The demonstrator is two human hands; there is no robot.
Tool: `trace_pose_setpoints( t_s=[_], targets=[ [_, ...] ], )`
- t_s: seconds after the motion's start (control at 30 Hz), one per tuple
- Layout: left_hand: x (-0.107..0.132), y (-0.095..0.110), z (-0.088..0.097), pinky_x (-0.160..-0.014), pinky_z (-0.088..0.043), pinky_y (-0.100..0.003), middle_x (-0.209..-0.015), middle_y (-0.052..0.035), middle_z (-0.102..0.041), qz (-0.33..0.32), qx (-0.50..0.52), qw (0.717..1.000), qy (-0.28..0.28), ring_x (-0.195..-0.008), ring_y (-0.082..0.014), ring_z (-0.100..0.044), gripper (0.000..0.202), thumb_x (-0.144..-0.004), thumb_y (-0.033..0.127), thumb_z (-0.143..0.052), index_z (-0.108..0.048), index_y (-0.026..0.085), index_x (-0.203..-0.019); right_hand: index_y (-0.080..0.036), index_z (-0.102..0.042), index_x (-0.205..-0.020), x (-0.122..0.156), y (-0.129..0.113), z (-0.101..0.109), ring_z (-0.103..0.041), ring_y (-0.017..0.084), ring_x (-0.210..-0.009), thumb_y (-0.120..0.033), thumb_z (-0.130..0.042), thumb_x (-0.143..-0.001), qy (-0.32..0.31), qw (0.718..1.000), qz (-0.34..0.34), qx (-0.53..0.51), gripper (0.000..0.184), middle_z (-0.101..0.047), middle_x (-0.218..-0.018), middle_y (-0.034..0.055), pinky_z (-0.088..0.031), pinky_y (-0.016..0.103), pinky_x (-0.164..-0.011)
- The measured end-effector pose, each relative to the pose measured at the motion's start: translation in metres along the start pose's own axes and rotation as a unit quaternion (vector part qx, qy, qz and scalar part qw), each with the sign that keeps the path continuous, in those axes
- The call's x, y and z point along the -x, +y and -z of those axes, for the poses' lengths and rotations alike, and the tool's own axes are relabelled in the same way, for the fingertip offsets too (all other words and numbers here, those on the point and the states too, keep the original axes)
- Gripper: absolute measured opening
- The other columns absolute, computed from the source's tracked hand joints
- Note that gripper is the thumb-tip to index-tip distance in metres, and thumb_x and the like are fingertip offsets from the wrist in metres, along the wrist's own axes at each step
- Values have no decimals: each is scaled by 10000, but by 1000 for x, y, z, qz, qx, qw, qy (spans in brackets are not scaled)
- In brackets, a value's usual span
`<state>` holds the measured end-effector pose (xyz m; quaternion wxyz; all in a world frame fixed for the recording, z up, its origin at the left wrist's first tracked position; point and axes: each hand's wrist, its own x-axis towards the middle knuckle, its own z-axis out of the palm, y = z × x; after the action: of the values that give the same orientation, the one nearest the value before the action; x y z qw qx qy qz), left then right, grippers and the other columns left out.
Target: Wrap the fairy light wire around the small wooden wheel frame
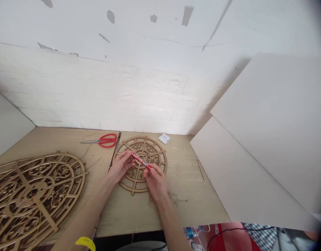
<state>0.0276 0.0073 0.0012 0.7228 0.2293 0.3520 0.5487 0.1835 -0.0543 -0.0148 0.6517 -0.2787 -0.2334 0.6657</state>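
A slim red tube with printing (141, 161) is stretched between my two hands, tilted down to the right. My left hand (122, 166) pinches its upper left end, and my right hand (155, 177) grips the lower right end. Just beneath them, a round openwork wooden panel (132, 185) with spokes and scroll patterns lies flat on the table. The tube and hands cover part of its centre.
More round wooden panels (71, 164) are stacked at the left. Red-handled scissors (107, 140) lie behind them. A small white packet (164, 138) and a thin stick (201, 170) rest on the table (186, 205). White boards (228, 157) stand at the right.
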Motion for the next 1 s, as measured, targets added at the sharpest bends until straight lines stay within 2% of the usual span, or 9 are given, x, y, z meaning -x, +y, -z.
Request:
trace_pose_setpoints(
  t_s=[0.27, 0.47, 0.63, 1.0],
  targets=[
    [0, -1, 1, -532, -556, -193, -710, -27, -676, -37, -47, 998, 2, -614, -114, -629, 336, -601, 324, -890, -669, 121, -753, -237, -774, -812, 2, 1, 2, -603, 120, -632, -327, -871, -640, -2, 1000, 5, -16, 217, -689, -682, 2, -503, 251, -619],
    [2, -2, -3, -523, -539, -196, -650, -8, -640, -54, -70, 996, 8, -568, -104, -599, 375, -562, 377, -900, -671, 127, -722, -238, -759, -816, 1, 1, 5, -590, 130, -635, -333, -857, -650, 6, 1000, 10, -9, 216, -684, -713, 6, -502, 282, -639],
    [2, -3, -3, -511, -515, -193, -636, -10, -638, -60, -84, 995, 11, -557, -102, -587, 366, -552, 374, -901, -691, 128, -724, -248, -761, -797, 2, 0, 4, -585, 124, -628, -338, -868, -631, 4, 1000, 9, -9, 217, -675, -701, -3, -500, 276, -638],
    [2, -3, -2, -620, -542, -227, -731, -54, -712, -70, -95, 993, 27, -621, -127, -645, 347, -533, 312, -909, -729, 117, -757, -253, -767, -775, 3, -3, 1, -585, 122, -617, -347, -886, -606, 2, 1000, 4, -11, 227, -677, -677, -5, -487, 265, -621]
  ],
)
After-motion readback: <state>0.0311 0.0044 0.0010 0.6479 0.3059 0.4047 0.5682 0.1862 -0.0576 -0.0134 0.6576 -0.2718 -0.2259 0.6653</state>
